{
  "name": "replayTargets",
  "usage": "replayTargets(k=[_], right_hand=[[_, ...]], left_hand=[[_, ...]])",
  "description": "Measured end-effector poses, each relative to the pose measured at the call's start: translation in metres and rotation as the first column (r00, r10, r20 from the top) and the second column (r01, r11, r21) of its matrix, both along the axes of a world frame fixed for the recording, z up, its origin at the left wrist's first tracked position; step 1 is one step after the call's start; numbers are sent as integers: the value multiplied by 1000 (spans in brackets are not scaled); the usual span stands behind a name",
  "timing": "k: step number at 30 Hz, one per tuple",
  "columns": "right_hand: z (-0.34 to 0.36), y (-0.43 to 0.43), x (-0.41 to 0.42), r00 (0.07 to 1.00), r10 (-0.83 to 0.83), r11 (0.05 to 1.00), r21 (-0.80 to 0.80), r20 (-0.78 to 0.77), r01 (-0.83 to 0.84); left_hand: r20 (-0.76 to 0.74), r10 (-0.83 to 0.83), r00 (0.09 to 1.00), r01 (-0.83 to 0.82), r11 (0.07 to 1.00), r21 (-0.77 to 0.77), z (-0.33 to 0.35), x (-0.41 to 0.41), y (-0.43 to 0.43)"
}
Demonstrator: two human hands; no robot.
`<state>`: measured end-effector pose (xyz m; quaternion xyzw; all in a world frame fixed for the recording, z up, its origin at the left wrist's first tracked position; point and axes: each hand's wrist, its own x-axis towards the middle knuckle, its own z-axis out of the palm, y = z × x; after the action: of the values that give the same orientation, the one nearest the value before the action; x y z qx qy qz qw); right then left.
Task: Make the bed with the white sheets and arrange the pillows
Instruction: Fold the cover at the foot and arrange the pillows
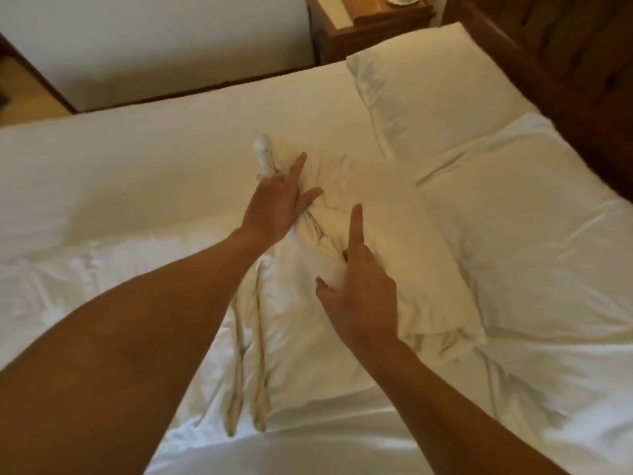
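Note:
A small cream pillow (404, 241) lies across the middle of the bed on the white sheet (102, 186). Its left end is bunched, with a twisted white tip (264, 153) sticking out. My left hand (277, 204) rests on that bunched end with its fingers straight. My right hand (359, 289) is on the pillow's near side: the index finger points straight, and the thumb and bent fingers hold a bulge of the cover. Two larger white pillows (428, 97) (534, 234) lie by the headboard on the right.
Two long cream ties (258, 371) trail from the pillow toward me over the sheet. A dark wooden headboard (565, 63) runs along the right. A wooden nightstand (370, 25) stands at the top, a cup on it. A second bed lies beyond the far edge.

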<state>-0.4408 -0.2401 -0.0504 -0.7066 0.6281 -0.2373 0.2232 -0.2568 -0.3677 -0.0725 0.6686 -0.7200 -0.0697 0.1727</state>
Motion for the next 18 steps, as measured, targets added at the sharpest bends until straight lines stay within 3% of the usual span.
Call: replayTargets(k=[5,8,10,12,16,18], right_hand=[[-44,42,69,990,57,998,-19,-126,-59],[-61,56,89,972,198,979,71,-128,-190],[-72,58,93,930,347,925,206,-120,-318],[-82,58,91,907,419,888,227,-36,-401],[-78,36,57,947,291,935,-168,-138,-313],[-81,13,26,940,217,939,-206,-264,-275]], left_hand=[[-128,101,987,-104,994,-17,-58,61,43],[-172,173,970,-166,985,54,-81,87,58],[-126,220,967,-200,968,155,-94,94,67],[-69,263,962,-247,951,184,-105,91,75],[-249,433,866,-433,900,57,-97,50,98],[-335,378,863,-409,912,-23,-87,12,114]])
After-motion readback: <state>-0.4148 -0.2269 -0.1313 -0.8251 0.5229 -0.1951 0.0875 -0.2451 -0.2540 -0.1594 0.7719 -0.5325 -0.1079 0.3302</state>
